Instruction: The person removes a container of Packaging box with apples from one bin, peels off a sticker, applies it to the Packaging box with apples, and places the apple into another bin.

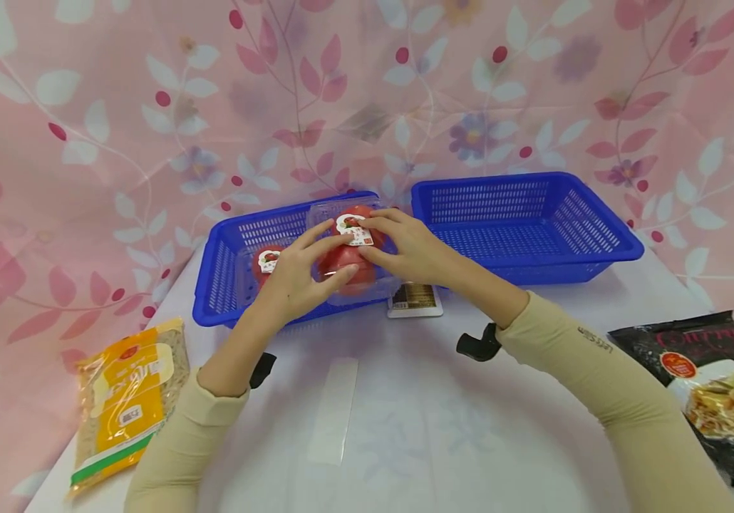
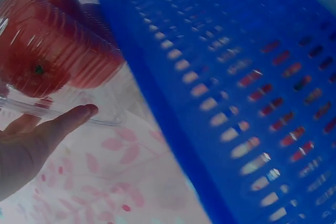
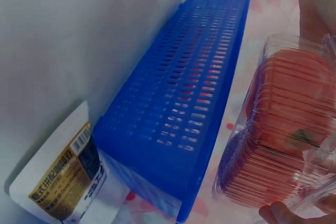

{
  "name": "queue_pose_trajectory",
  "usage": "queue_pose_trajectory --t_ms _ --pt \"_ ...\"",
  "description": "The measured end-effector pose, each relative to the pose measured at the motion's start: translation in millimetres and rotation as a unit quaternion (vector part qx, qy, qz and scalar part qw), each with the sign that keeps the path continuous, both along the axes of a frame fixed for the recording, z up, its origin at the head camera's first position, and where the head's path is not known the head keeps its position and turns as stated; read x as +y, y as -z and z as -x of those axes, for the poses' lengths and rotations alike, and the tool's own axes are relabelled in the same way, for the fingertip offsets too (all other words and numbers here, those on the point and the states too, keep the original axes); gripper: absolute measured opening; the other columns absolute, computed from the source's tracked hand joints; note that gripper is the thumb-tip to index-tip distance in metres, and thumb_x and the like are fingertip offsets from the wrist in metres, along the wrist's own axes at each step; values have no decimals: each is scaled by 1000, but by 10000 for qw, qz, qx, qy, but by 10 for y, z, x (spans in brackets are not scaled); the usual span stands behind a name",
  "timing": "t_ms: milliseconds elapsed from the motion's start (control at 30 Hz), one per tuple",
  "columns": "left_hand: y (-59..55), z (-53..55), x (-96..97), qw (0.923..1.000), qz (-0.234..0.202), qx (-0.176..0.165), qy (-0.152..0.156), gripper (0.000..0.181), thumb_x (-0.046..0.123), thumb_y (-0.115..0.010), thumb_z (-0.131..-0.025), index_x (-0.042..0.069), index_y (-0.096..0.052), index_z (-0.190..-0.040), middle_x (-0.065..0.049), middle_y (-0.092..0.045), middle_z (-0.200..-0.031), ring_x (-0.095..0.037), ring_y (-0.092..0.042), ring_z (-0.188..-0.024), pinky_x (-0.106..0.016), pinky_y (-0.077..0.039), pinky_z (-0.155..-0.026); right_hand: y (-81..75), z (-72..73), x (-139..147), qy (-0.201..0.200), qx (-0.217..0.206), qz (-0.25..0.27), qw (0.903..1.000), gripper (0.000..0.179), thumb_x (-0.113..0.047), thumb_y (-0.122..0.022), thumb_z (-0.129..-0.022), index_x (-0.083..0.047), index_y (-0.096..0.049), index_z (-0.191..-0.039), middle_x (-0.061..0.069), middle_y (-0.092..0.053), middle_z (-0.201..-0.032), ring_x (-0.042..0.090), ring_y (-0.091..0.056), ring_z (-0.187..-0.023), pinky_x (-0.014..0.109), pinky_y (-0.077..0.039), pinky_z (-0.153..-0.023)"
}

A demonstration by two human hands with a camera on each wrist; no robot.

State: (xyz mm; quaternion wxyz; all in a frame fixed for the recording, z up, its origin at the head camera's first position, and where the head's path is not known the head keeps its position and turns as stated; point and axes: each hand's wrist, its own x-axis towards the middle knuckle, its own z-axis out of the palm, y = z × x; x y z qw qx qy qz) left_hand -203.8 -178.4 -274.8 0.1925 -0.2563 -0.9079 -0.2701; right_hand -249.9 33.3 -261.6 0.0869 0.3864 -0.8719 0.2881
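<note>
Both hands hold a clear plastic box of tomatoes over the right part of the left blue basket. A white label sits on its lid. My left hand grips the box from the left, its thumb along the edge in the left wrist view. On the other side my right hand grips it, fingers over the lid by the label. In the right wrist view the box is beyond the basket's rim. A second box of tomatoes lies inside the left basket, partly behind my left hand.
Another blue basket stands at the right. A white pouch with a dark and gold label lies by the left basket. A yellow bag is at the left, a black noodle packet at the right. A clear strip lies in front.
</note>
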Motion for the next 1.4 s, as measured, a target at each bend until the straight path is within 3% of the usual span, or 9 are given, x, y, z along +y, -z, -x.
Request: queue_pose_trajectory --t_ms 200,567,900,1167,1400 --pt "10 220 -115 9999 61 68 -68 47 45 -59 -85 21 -56 -125 -10 -39 -140 -35 -40 -124 -49 -44 -89 -29 176 -147 105 -56 -42 9999 49 -38 -51 -92 -8 -50 -130 12 -43 -134 28 -39 -124 44 -36 -99" --pt "31 457 -218 9991 326 -142 -239 49 43 -60 -86 20 -54 -128 -12 -37 -141 -36 -34 -128 -54 -36 -95 17 440 -350 255 -71 42 9996 43 -33 -52 -92 -6 -54 -125 14 -48 -127 27 -44 -118 41 -37 -98" --pt "172 592 -313 9975 407 -497 -282 51 49 -55 -86 22 -51 -130 -11 -33 -144 -37 -31 -129 -56 -31 -98 177 594 -412 127 -372 -175 9991 49 -34 -52 -92 -5 -48 -132 13 -43 -134 27 -39 -124 42 -35 -100" --pt "388 697 -344 9964 306 -767 -190 49 46 -56 -87 21 -52 -129 -13 -36 -141 -38 -34 -127 -56 -33 -96 399 718 -441 165 -702 -269 9970 48 -35 -52 -92 -6 -50 -130 13 -44 -133 27 -40 -123 41 -36 -100" --pt "499 731 -350 9918 563 -1139 -167 50 47 -55 -87 17 -52 -128 -17 -35 -141 -39 -33 -127 -56 -31 -98 566 772 -478 138 -842 -396 9956 46 -31 -53 -92 -3 -51 -129 16 -44 -132 29 -40 -122 43 -35 -100"
